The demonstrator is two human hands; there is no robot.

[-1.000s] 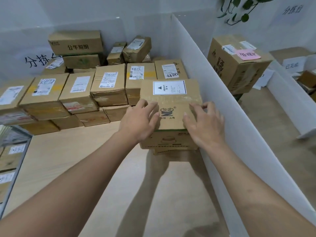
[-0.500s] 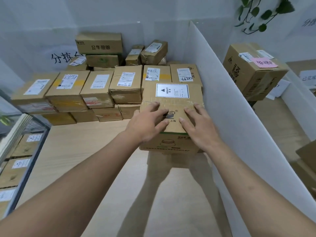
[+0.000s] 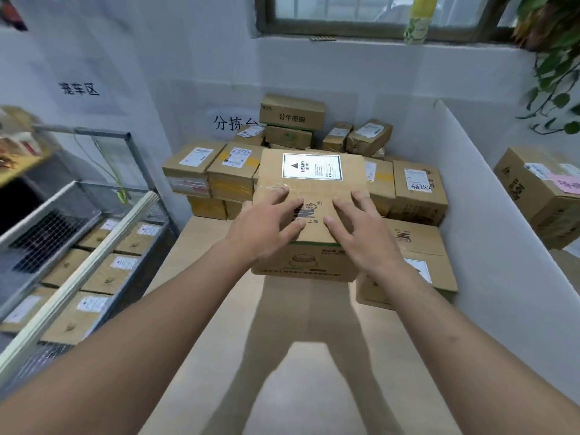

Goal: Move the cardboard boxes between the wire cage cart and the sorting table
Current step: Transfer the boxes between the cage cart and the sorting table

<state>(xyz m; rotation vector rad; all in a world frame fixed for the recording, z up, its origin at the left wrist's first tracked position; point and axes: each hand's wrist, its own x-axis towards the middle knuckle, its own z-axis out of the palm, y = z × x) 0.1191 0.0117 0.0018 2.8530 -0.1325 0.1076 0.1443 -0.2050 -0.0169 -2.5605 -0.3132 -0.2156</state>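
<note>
Now both hands lie flat on the top of a box [image 3: 314,196] that stands on the table [image 3: 314,397], in the middle of the view. The left hand [image 3: 266,227] presses on the left half of the top and the right hand [image 3: 361,233] on the right half. The fingers of both are straight and spread, and they grip nothing. The 2 hands are near each other but do not touch. Beyond the fingertips the box carries a white label [image 3: 310,166] with a black triangle and the word HEAVY. A strip of clear tape crosses the top under the fingers.

Just to the right sits a lower box [image 3: 420,246], partly hidden by the right wrist. Behind, a stack [image 3: 232,171] of smaller boxes fills the far end of the table up to the wall, and most of them have white shipping labels. A white partition [image 3: 502,246] closes the right side of the table. Beyond it stands 1 big box [image 3: 533,196] with a pink note [image 3: 568,183].

On the left, the cart [image 3: 62,196] stands beside the table. Inside it, flat boxes [image 3: 103,277] lie in rows, each with a small white label. A window [image 3: 376,11] is above the back wall, and a green plant [image 3: 552,58] hangs at the top right.
</note>
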